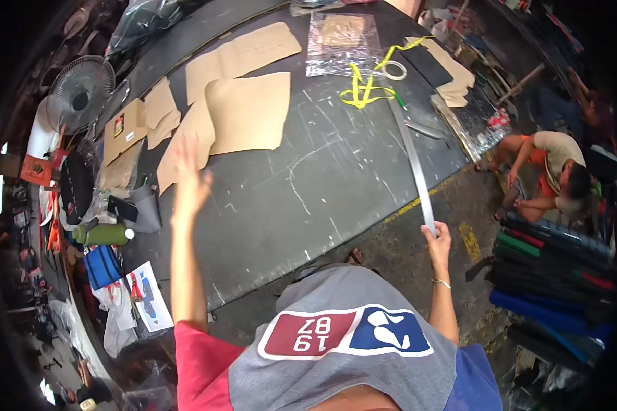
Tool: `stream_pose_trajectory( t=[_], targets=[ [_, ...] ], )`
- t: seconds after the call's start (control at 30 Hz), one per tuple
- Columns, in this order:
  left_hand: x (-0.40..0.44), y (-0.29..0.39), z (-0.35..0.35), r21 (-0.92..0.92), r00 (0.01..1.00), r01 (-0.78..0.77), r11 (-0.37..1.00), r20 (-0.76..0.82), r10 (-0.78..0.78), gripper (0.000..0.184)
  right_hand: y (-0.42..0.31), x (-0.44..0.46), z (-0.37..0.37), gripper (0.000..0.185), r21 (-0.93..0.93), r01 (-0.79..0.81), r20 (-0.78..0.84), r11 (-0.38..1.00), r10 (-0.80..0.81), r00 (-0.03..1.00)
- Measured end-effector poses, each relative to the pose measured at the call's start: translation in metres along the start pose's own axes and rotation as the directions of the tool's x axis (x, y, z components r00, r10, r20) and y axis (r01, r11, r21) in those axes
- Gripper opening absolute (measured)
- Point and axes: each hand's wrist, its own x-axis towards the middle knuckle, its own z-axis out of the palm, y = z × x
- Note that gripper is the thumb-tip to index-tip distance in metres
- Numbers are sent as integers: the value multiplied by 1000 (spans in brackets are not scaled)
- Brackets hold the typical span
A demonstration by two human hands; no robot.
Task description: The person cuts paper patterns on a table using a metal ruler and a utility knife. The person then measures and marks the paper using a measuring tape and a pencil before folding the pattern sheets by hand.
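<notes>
Dark scratched surface (288, 198), cluttered workshop around. Right hand (439, 245): fingers clenched on near end of metal ruler (416, 171), which runs away from them over the surface. Left hand (193, 175): fingers spread, gripping nothing, over brown sheet (201, 120), contact unclear; larger brown sheet (250, 113) just beyond them. Farther past right fingers, near ruler's far end: yellow tape measure (367, 97), tape roll (384, 69).

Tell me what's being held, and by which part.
The right hand grips a metal straightedge by its near end. The left hand, open over brown paper, seems to hold nothing.
</notes>
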Motion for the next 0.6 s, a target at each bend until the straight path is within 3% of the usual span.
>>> stream_pose_trajectory(
  t=[0.07, 0.1, 0.17, 0.23, 0.33, 0.37, 0.47, 0.5, 0.6],
  targets=[
    [-44, -42, 66, 97, 924, 306, 947, 210, -320, 104, 31, 19, 1, 37, -3, 209, -22, 978, -209, 978],
    [-55, -53, 76, 152, 891, 375, 914, 214, -401, 106, 20, 13, 1, 37, -129, 199, -6, 971, -202, 979],
    [-65, -75, 97, 161, 856, 482, 862, 125, -502, 105, -15, 6, -10, 38, -383, 190, 10, 904, -201, 979],
    [-69, -112, 119, 79, 839, 544, 835, -37, -543, 101, -21, 12, -11, 38, -428, 107, 11, 897, -114, 993],
    [-56, -155, 146, 135, 843, 538, 832, -100, -529, 91, -24, 23, -7, 36, -439, 67, 12, 896, -68, 998],
    [-49, -166, 150, 164, 835, 550, 819, -121, -536, 77, -21, 29, -8, 36, -450, 73, 14, 890, -75, 997],
    [-27, -197, 156, 204, 849, 526, 826, -73, -523, 70, -21, 38, -10, 35, -483, 58, -21, 874, -78, 997],
    [-14, -183, 136, 245, 873, 482, 841, -57, -484, 55, -21, 41, -12, 34, -493, 56, -26, 868, -79, 997],
    [28, -188, 114, 103, 931, 341, 934, -177, -320, 36, -31, 53, -23, 35, -492, 55, -39, 869, -86, 996]
  ],
)
